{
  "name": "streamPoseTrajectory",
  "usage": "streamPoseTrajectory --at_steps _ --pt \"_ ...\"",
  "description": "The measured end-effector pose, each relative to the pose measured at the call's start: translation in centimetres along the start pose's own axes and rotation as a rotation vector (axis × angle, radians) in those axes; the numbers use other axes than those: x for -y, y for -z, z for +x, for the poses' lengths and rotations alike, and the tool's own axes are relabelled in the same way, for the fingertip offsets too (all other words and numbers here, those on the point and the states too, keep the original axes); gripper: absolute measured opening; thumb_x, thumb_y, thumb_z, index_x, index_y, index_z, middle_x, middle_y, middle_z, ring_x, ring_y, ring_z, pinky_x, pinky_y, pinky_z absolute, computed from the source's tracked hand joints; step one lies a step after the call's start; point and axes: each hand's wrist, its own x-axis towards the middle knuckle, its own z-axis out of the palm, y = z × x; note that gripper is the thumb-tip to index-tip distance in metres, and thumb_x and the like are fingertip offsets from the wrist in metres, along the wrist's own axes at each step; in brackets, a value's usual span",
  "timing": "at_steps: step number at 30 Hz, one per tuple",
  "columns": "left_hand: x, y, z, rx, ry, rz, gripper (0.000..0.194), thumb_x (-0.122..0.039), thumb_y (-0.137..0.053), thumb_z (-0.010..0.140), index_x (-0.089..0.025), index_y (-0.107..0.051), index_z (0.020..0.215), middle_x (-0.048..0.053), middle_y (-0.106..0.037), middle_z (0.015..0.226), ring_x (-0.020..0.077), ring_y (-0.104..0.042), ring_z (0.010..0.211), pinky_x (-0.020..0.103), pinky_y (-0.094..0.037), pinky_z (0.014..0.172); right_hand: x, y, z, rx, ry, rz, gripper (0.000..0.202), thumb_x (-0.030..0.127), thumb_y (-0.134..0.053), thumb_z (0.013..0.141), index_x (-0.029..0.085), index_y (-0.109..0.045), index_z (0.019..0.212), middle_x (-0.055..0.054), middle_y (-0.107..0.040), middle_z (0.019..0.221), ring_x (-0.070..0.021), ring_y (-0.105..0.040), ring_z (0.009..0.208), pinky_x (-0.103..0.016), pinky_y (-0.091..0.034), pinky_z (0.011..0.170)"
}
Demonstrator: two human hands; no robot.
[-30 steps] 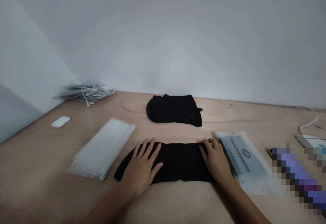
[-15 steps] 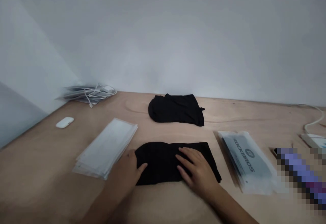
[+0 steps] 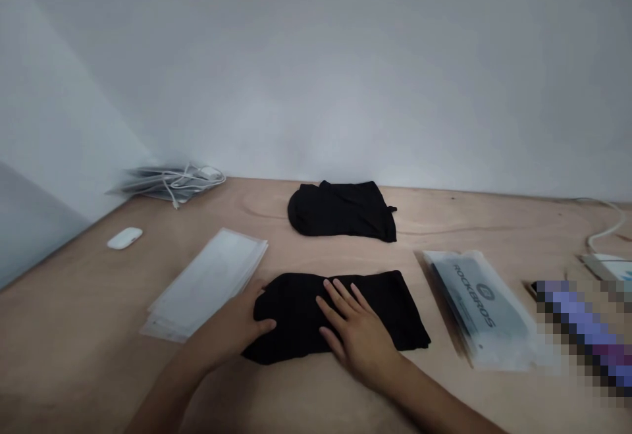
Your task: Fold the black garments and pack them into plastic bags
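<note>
A folded piece of black cloth (image 3: 296, 322) lies on the wooden table in front of me. My left hand (image 3: 247, 319) is at its left end, thumb on top and the other fingers mostly hidden at the edge, gripping the fabric. Across the middle of the cloth my right hand (image 3: 353, 325) rests flat, palm down, fingers spread and holding nothing. Farther back lies a second black cloth piece (image 3: 340, 210), rounded at its left end, with a small tab at the right.
Left of the cloth is a stack of clear plastic sleeves (image 3: 212, 276). To the right sits a frosted ROCKBROS packet (image 3: 474, 309), beside a pixelated purple item (image 3: 582, 328). A white earbud case (image 3: 125, 238) and a pile with white cable (image 3: 172, 180) are at the left.
My right hand has slid slightly left over the cloth, its fingers spreading. The left hand has shifted a little left, and the cloth's lower left corner now sticks out farther.
</note>
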Motion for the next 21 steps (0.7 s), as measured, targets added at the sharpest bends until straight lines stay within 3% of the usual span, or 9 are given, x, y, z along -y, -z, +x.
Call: streamPoseTrajectory --at_steps 3,6,9,12,15,17,18,21 --pt "0.9 0.6 -0.1 0.014 0.067 -0.085 0.051 -0.031 -0.063 0.078 -0.023 -0.055 0.127 0.009 -0.072 0.125 0.0288 -0.070 0.111 0.044 -0.054 0.095 0.0 -0.4 0.0 0.006 -0.007 0.030 0.048 0.030 -0.056 0.098 0.022 -0.053 0.146 -0.012 -0.040 0.159 -0.0298 -0.038 0.146 -0.055 -0.038 0.117" --pt "0.6 1.2 -0.4 0.007 0.051 -0.109 0.054 -0.036 -0.064 0.081 -0.024 -0.050 0.132 0.009 -0.068 0.132 0.0282 -0.069 0.113 0.041 -0.056 0.093 -0.4 -0.1 -0.2 -0.044 -0.031 0.127 0.044 0.028 -0.053 0.099 0.020 -0.057 0.142 -0.013 -0.044 0.156 -0.0295 -0.041 0.145 -0.055 -0.038 0.117" --pt "-1.4 1.1 -0.5 -0.021 -0.060 -0.036 0.055 -0.040 -0.062 0.085 -0.027 -0.048 0.136 0.009 -0.063 0.139 0.0289 -0.064 0.121 0.042 -0.054 0.096 -1.3 0.9 -0.7 -0.183 -0.108 0.275 0.040 0.028 -0.046 0.102 0.018 -0.061 0.138 -0.012 -0.052 0.151 -0.0272 -0.049 0.140 -0.055 -0.037 0.118" --pt "-4.4 -0.1 -0.1 -0.032 -0.185 -0.021 0.057 -0.040 -0.062 0.088 -0.029 -0.045 0.141 0.009 -0.061 0.140 0.0295 -0.062 0.123 0.045 -0.052 0.099 -2.3 2.7 -1.3 -0.362 -0.213 0.385 0.037 0.032 -0.045 0.103 0.021 -0.062 0.135 -0.012 -0.060 0.144 -0.0280 -0.055 0.134 -0.057 -0.040 0.116" --pt "-7.0 -2.6 1.0 0.180 -0.251 -0.170 0.066 -0.044 -0.058 0.094 -0.028 -0.030 0.152 0.010 -0.069 0.124 0.0266 -0.071 0.104 0.041 -0.058 0.084 -2.7 4.4 -2.3 -0.475 -0.287 0.430 0.034 0.032 -0.048 0.103 0.024 -0.063 0.133 -0.011 -0.064 0.139 -0.0282 -0.059 0.130 -0.053 -0.048 0.110" --pt "-7.8 -4.3 2.0 0.293 -0.276 -0.247 0.058 -0.042 -0.050 0.100 -0.025 -0.031 0.152 0.007 -0.073 0.107 0.0226 -0.073 0.089 0.036 -0.059 0.073 -2.5 4.8 -3.0 -0.484 -0.271 0.403 0.032 0.032 -0.050 0.102 0.023 -0.064 0.129 -0.012 -0.066 0.135 -0.0276 -0.062 0.126 -0.049 -0.053 0.105" --pt "-7.9 -5.1 2.5 0.265 -0.312 -0.231 0.046 -0.037 -0.047 0.101 -0.024 -0.041 0.146 0.006 -0.073 0.103 0.0213 -0.072 0.087 0.035 -0.059 0.074 -2.4 4.7 -3.3 -0.468 -0.244 0.368 0.030 0.031 -0.051 0.101 0.023 -0.065 0.127 -0.013 -0.067 0.132 -0.0274 -0.063 0.123 -0.048 -0.055 0.103" --pt "-7.1 -6.4 4.1 -0.042 -0.533 0.021 0.023 -0.018 -0.048 0.098 -0.021 -0.066 0.113 0.009 -0.066 0.115 0.0242 -0.064 0.109 0.042 -0.053 0.095 -2.2 3.6 -4.0 -0.358 -0.139 0.197 0.029 0.029 -0.054 0.099 0.020 -0.068 0.122 -0.015 -0.068 0.128 -0.0291 -0.065 0.119 -0.048 -0.058 0.098"
